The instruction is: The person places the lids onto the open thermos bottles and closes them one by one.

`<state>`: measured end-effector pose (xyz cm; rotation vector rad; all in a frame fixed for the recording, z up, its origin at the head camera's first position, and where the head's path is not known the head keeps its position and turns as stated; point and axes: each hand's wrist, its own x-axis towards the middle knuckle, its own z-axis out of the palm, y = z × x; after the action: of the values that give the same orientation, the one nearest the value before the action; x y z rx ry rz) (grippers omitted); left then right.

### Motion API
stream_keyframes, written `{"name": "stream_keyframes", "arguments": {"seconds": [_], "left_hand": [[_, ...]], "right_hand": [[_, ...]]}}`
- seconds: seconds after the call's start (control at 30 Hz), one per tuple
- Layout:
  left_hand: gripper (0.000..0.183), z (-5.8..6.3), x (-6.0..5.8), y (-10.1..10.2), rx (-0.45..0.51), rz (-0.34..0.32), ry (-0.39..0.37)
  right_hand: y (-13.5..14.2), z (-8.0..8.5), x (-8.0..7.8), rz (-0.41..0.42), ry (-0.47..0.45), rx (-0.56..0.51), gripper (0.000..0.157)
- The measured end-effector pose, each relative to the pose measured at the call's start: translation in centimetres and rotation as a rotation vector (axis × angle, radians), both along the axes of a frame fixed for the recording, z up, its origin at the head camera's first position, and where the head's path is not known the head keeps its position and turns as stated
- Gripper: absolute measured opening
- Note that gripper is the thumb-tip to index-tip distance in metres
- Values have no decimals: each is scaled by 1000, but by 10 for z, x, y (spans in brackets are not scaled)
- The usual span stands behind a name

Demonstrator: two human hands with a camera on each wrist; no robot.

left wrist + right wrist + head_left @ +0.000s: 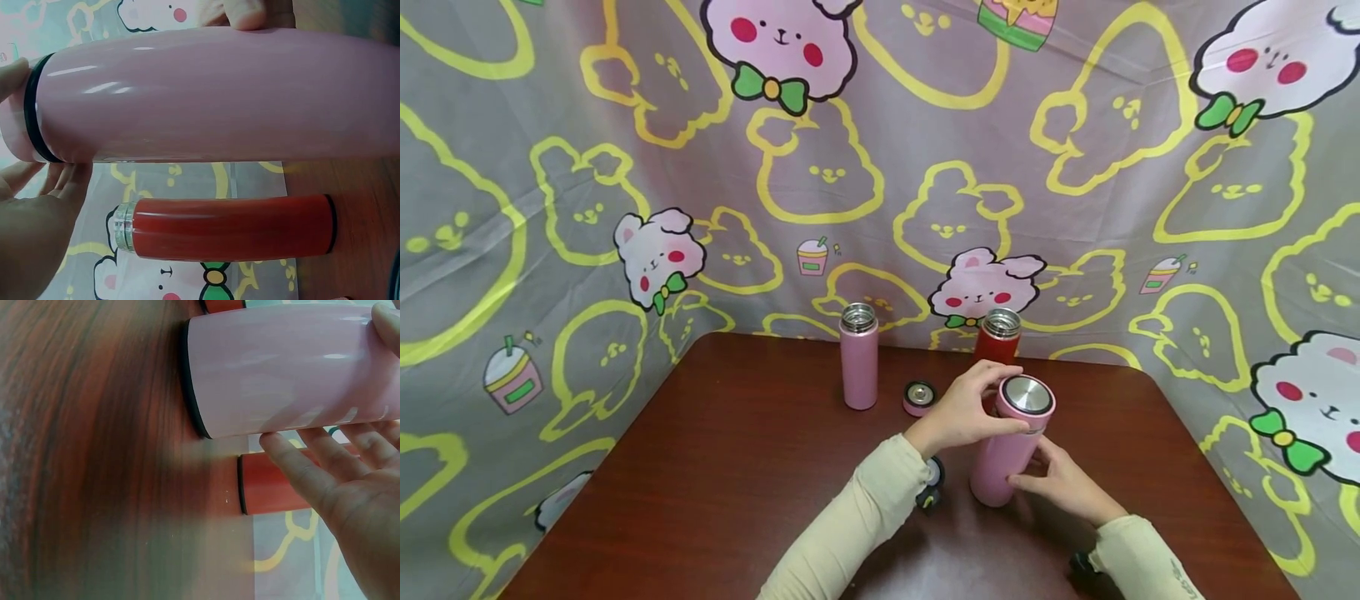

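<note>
A pink thermos (pixel 997 467) stands on the table, its lid (pixel 1028 398) topped by a silvery disc. My left hand (pixel 967 410) grips that lid from above, thumb on the near side and fingers round the far side. Lower down, my right hand (pixel 1067 485) holds the body between thumb and fingers. The left wrist view shows a dark ring between lid and pink body (pixel 206 94). Behind it is a red thermos (pixel 231 228) with a bare metal neck, partly hidden in the head view. In the right wrist view the pink thermos's black base (pixel 192 381) shows near the tabletop.
Farther left stands another pink thermos (pixel 860 367), uncapped. A pink lid (pixel 919 398) lies between it and my left hand. By the left sleeve is a dark, round-topped object (pixel 931 485), partly covered. Patterned cloth (pixel 827 192) hangs behind the table (pixel 715 467).
</note>
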<state>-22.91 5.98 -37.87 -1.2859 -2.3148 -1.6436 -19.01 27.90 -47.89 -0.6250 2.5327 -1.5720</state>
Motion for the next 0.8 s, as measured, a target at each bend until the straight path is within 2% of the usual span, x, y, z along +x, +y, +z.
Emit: {"name": "stream_keyframes", "arguments": {"seconds": [0.23,0.47,0.8], "left_hand": [[69,-5,0,0,59,-31,-77],[64,-11,-2,0,122,-74,-178],[60,-17,-6,2,197,-194,-214]], "right_hand": [[-1,0,1,13,-8,-17,70],[-1,3,0,17,-26,-11,70],[1,2,-1,22,-28,-12,70]]}}
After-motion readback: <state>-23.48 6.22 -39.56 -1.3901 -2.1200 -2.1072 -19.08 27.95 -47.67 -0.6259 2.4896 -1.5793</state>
